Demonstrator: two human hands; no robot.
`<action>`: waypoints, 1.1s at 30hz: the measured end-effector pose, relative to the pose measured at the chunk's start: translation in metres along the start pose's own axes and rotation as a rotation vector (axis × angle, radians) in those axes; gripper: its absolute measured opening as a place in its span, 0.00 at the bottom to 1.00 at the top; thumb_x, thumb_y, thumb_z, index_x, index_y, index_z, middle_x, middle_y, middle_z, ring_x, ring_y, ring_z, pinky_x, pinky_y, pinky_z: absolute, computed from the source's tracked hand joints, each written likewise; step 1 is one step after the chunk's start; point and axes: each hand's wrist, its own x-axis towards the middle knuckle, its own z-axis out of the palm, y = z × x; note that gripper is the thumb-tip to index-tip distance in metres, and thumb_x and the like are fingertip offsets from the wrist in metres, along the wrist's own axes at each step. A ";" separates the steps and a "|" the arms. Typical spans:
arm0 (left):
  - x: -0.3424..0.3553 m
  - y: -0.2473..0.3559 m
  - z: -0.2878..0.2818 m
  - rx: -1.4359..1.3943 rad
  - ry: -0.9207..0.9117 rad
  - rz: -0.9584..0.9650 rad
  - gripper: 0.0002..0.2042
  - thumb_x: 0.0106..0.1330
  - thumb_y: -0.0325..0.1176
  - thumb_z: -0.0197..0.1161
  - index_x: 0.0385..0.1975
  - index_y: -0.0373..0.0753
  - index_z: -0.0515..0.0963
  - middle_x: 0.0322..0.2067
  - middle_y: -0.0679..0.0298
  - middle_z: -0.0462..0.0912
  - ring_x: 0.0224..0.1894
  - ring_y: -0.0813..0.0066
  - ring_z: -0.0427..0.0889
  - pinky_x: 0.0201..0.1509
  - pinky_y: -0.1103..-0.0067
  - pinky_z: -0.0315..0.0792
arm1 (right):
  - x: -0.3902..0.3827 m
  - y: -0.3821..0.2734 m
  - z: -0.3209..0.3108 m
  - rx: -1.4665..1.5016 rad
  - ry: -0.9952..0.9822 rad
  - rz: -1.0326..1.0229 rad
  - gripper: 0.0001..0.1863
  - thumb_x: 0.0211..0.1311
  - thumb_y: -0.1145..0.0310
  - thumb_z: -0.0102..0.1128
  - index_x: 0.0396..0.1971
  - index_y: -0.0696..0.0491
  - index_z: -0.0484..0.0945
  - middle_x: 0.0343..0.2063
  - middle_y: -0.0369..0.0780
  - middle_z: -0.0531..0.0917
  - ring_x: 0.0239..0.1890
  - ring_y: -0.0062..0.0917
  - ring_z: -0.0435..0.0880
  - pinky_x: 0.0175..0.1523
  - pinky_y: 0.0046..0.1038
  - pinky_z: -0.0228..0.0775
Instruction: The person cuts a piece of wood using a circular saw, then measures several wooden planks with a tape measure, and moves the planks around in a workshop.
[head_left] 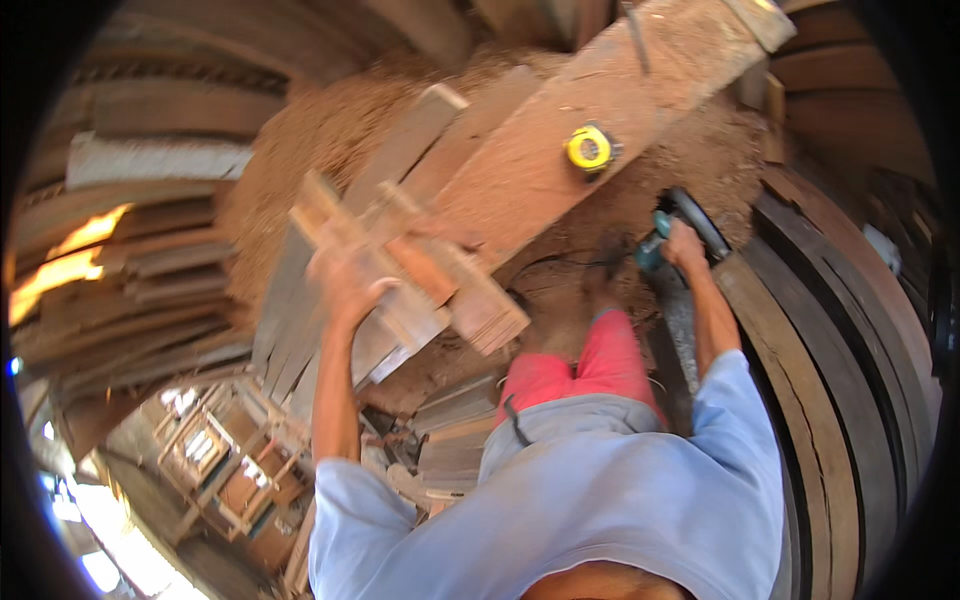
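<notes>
My right hand (683, 247), off to the right of my legs, is closed round the handle of a teal circular saw (652, 246) with a dark round guard (697, 222). The saw is held low above the sawdust, apart from the large plank. On the left, my left hand (345, 280) is smeared by motion, but it appears wrapped round a short wooden piece (405, 312). Beside that piece lies a second short wooden block (486, 312), with a reddish strip (421, 268) between the two. Some of the left fingers are hidden or blurred.
A long wide plank (560, 170) slants across the middle, carrying a yellow tape measure (590, 148). A dark cable (560, 260) runs toward the saw. Boards (800, 400) stand along the right, stacked timber (150, 270) at left. Sawdust (300, 140) covers the ground.
</notes>
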 end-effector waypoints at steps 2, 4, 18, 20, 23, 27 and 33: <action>-0.041 -0.015 0.032 0.029 0.274 -0.317 0.41 0.54 0.55 0.74 0.62 0.35 0.68 0.68 0.39 0.63 0.70 0.39 0.60 0.72 0.53 0.55 | 0.021 -0.004 0.000 -0.089 -0.083 0.123 0.22 0.56 0.69 0.57 0.53 0.57 0.74 0.51 0.56 0.81 0.58 0.52 0.78 0.60 0.49 0.72; -0.077 -0.048 0.074 0.084 0.073 -0.612 0.38 0.68 0.57 0.59 0.69 0.36 0.61 0.68 0.38 0.61 0.72 0.40 0.57 0.72 0.55 0.54 | 0.034 -0.025 -0.014 -0.126 -0.125 0.195 0.24 0.49 0.79 0.65 0.51 0.59 0.75 0.51 0.55 0.82 0.58 0.49 0.81 0.58 0.47 0.76; -0.094 -0.056 0.101 -0.527 0.120 -0.647 0.30 0.75 0.48 0.44 0.67 0.31 0.57 0.57 0.50 0.67 0.62 0.59 0.65 0.68 0.66 0.58 | 0.244 0.153 0.085 -0.364 -0.002 0.128 0.23 0.69 0.54 0.51 0.60 0.44 0.73 0.52 0.50 0.84 0.54 0.52 0.82 0.57 0.51 0.75; -0.101 -0.053 0.093 -0.522 0.121 -0.680 0.30 0.75 0.49 0.44 0.67 0.31 0.57 0.57 0.50 0.67 0.61 0.60 0.65 0.68 0.67 0.58 | 0.251 0.149 0.099 -0.463 -0.069 -0.041 0.27 0.67 0.49 0.54 0.62 0.45 0.73 0.53 0.48 0.84 0.54 0.51 0.83 0.58 0.50 0.75; -0.098 -0.053 0.094 -0.525 0.107 -0.690 0.31 0.74 0.51 0.43 0.67 0.30 0.58 0.56 0.51 0.67 0.61 0.61 0.65 0.68 0.67 0.58 | 0.254 0.150 0.121 -0.519 -0.114 -0.054 0.27 0.66 0.50 0.55 0.61 0.47 0.74 0.53 0.49 0.83 0.54 0.50 0.82 0.58 0.49 0.75; -0.092 -0.054 0.095 -0.532 0.090 -0.689 0.32 0.74 0.53 0.43 0.66 0.30 0.58 0.56 0.51 0.67 0.60 0.61 0.65 0.68 0.68 0.58 | 0.252 0.144 0.143 -0.564 -0.170 -0.055 0.27 0.65 0.51 0.57 0.60 0.48 0.74 0.54 0.49 0.82 0.55 0.49 0.82 0.58 0.48 0.75; -0.089 -0.055 0.096 -0.559 0.090 -0.697 0.34 0.74 0.57 0.42 0.65 0.30 0.59 0.55 0.52 0.67 0.60 0.63 0.66 0.67 0.69 0.58 | 0.249 0.128 0.165 -0.600 -0.220 -0.080 0.27 0.63 0.53 0.59 0.59 0.51 0.75 0.55 0.50 0.82 0.56 0.47 0.81 0.58 0.47 0.75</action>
